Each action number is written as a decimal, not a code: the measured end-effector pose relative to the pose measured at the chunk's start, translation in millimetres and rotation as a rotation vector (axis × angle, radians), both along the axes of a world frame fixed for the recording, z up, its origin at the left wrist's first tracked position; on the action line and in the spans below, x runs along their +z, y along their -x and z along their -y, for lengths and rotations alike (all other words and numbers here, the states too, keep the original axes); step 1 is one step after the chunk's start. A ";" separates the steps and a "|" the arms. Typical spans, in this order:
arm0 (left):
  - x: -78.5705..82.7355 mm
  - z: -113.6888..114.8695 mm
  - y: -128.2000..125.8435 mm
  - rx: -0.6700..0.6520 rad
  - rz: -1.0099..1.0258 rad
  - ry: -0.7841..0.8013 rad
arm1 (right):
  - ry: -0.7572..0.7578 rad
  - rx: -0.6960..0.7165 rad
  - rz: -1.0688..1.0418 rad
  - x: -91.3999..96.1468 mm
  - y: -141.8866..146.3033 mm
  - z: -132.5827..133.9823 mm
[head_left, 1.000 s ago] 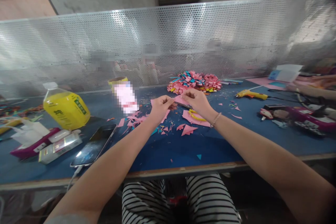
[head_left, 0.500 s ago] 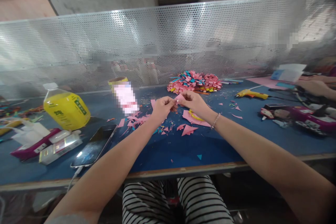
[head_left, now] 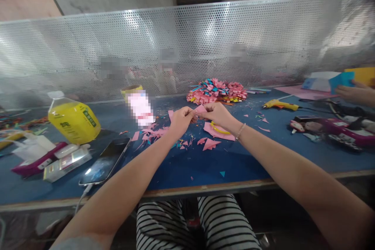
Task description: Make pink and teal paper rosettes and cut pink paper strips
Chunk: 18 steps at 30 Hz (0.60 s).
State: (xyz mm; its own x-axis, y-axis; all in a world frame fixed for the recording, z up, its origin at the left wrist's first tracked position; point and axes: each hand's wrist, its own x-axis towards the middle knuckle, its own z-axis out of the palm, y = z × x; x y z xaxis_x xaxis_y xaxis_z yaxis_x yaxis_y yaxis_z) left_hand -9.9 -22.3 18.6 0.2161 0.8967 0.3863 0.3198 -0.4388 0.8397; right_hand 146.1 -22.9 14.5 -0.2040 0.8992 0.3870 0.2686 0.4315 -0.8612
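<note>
A small piece of pink paper (head_left: pixel 200 109) is pinched between the fingertips of my left hand (head_left: pixel 182 119) and my right hand (head_left: pixel 217 114), just above the table. Both hands are closed on it, their fingertips nearly meeting. Under my right wrist lies a larger pink sheet (head_left: pixel 211 128) with a yellow ring (head_left: pixel 218 129) on it. Pink paper scraps (head_left: pixel 155 133) are scattered beside my left hand, and folded pink pieces (head_left: pixel 210 143) lie nearer the front edge. Behind my hands sits a heap of pink and blue cut paper (head_left: pixel 215 90).
On the left stand a yellow-labelled bottle (head_left: pixel 74 121), a purple tissue pack (head_left: pixel 39 160), a small box (head_left: pixel 67 164) and a phone (head_left: pixel 105 162) on a cable. To the right are a yellow glue gun (head_left: pixel 281 104) and another person's hand (head_left: pixel 356 91) with blue paper. A perforated metal screen (head_left: pixel 199 39) closes the back.
My hands stay almost in place, with the pink paper now turned flatter between the fingers. At far right, the other person's hand has raised a blue paper, and a yellow sheet has appeared.
</note>
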 end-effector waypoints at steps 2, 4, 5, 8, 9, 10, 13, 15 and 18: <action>-0.1 -1.2 1.2 0.049 -0.032 -0.052 | 0.084 0.029 -0.076 4.6 -1.7 1.7; -0.9 -2.7 2.5 0.095 -0.070 -0.100 | 0.149 0.026 -0.146 7.9 -4.2 2.8; -1.6 -3.5 3.0 0.112 -0.098 -0.122 | 0.171 0.023 -0.167 8.9 -5.5 3.1; -4.0 -5.2 4.0 0.148 -0.203 -0.190 | 0.210 0.022 -0.197 9.3 -8.7 2.1; -4.5 -5.2 4.1 0.157 -0.232 -0.207 | 0.219 0.022 -0.197 8.7 -9.3 1.3; -4.7 -4.9 4.2 0.165 -0.250 -0.215 | 0.225 0.019 -0.197 7.9 -9.8 0.4; -2.6 -3.1 4.2 0.173 -0.227 -0.187 | 0.234 0.019 -0.191 5.7 -10.4 -3.2; -0.6 -2.7 4.1 0.147 -0.154 -0.121 | 0.238 0.025 -0.188 4.8 -11.3 -5.6; -1.2 -5.9 3.5 0.023 0.029 0.068 | 0.216 0.033 -0.140 4.7 -15.1 -8.0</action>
State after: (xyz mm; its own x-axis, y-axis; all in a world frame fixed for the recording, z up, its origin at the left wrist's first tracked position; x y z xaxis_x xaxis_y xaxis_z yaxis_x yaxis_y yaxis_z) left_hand -13.4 -16.3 17.5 0.1849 0.9257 0.3300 0.3042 -0.3732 0.8765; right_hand 161.2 -14.9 19.1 -0.1925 0.9578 0.2132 0.1291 0.2401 -0.9621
